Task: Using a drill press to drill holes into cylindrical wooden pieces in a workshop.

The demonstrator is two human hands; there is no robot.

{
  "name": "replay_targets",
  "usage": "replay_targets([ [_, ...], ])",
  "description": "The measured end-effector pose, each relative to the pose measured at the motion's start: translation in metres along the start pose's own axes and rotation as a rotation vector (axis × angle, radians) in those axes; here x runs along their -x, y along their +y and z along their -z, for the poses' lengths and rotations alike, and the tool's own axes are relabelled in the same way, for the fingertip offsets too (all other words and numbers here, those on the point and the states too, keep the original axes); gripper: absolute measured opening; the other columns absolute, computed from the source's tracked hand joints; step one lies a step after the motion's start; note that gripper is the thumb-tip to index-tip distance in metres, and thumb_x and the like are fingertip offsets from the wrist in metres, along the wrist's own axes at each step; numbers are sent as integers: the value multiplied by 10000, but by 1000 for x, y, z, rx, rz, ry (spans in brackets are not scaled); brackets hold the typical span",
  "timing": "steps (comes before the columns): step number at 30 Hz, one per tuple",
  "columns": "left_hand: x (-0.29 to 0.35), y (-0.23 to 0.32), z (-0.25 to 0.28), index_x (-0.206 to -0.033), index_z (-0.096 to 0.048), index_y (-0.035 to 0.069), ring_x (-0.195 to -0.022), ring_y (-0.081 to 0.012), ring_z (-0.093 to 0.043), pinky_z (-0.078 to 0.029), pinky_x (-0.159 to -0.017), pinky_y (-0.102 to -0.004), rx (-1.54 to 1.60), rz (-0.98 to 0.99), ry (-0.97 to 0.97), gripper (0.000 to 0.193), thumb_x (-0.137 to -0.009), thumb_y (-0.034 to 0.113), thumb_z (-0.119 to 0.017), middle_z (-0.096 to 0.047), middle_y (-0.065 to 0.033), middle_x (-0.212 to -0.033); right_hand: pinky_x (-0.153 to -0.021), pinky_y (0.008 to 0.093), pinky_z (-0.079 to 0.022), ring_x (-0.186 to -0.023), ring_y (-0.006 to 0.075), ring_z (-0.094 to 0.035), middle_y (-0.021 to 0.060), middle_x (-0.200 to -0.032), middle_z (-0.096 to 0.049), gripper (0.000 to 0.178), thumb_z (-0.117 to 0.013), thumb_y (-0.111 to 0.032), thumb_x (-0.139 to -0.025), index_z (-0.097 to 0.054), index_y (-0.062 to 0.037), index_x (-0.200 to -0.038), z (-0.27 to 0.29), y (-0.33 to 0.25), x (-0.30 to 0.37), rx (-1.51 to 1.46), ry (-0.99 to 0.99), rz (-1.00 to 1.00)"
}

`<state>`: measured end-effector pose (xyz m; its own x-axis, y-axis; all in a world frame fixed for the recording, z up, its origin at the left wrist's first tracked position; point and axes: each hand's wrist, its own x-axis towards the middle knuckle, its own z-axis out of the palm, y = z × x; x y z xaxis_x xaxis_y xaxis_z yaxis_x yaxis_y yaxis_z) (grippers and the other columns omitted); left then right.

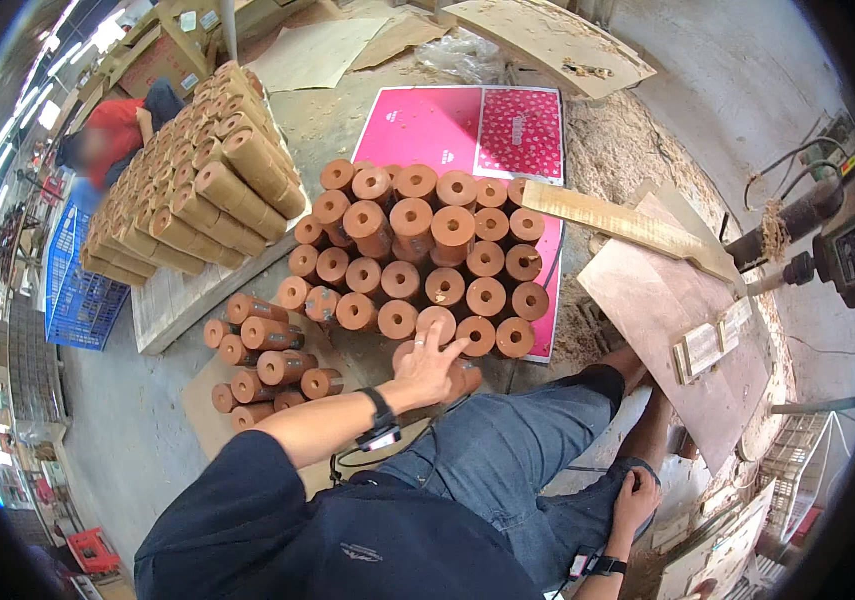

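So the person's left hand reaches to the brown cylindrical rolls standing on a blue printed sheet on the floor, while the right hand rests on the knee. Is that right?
Not quite: the head view shows the printed sheet is pink, not blue. The rest holds: the left hand reaches to the brown cylindrical rolls standing on end, and the right hand rests on the knee of the blue jeans.

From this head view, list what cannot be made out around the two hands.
- Left hand: its palm side and whatever it grips among the brown cylinders are covered by the hand itself.
- Right hand: rests on the knee; fingers curl out of sight.
- Machine: cut off by the dark rim of the picture.
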<state>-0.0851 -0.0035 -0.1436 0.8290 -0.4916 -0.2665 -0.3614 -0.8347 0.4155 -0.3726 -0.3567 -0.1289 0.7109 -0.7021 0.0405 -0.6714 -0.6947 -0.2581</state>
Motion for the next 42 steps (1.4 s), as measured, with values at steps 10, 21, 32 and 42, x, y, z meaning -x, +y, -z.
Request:
replay_targets([
  [10,-40,5,109,-1022,-617,91,-1012,-340,-541,-491,-821,-462,-43,-103,273,328,-704,171,-609,-582,-134,-949,-826,452,-408,-941,315,-571,75,-946,-663,132,-613,-198,-853,-669,-108,-933,-1,-4,-3,-12,-34,-59],
  [21,-112,-20,94,-990,-650,38,-1072,-380,-513,-497,-864,-459,-230,-40,205,284,-718,77,-579,-598,-187,-989,-833,451,-404,-926,306,-572,80,-908,-658,135,-631,-198,-839,-668,-112,-936,-2,7,3,-72,-58,-136],
  [32,-111,-27,106,-1168,-562,22,-1237,-451,-391,-411,-977,-580,-47,162,172,472,-747,221,-638,-475,-255,-1233,-729,415,-459,-804,301,-590,92,-876,-668,131,-626,-160,-842,-685,-79,-926,-2,3,-3,-1,-28,-55],
  [42,176,-191,81,-1109,-556,53,-992,-419,-563,-490,-828,-496,-121,400,90,365,-783,195,-635,-565,-219,-1068,-771,398,-494,-861,323,-636,155,-952,-681,213,-583,-186,-910,-671,-16,-1004,-15,24,-13,-40,-216,13],
])
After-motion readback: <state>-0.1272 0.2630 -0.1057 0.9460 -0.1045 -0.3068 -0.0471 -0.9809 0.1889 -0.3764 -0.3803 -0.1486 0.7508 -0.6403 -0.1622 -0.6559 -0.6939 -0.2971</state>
